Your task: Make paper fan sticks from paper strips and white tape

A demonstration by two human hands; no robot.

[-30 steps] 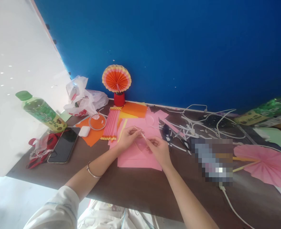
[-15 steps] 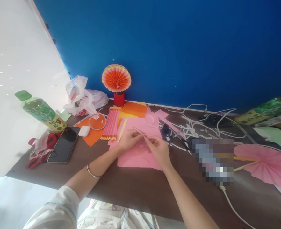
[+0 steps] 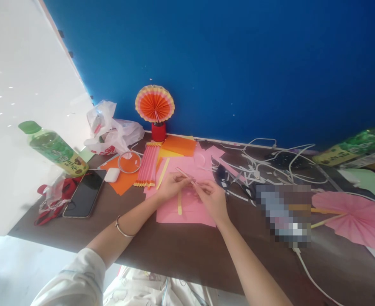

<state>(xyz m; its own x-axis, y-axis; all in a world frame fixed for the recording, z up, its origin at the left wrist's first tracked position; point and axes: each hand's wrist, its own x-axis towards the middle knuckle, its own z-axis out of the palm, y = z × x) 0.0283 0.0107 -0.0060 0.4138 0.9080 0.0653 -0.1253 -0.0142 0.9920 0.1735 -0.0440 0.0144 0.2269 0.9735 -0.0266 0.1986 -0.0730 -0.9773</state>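
Right now both hands meet over the pink paper (image 3: 187, 210) on the counter (image 3: 181, 250); the left hand (image 3: 172, 185) and right hand (image 3: 212, 199) pinch a thin stick (image 3: 185, 173) between them, its long axis slanting up-left; a yellow strip (image 3: 179, 203) hangs beneath.
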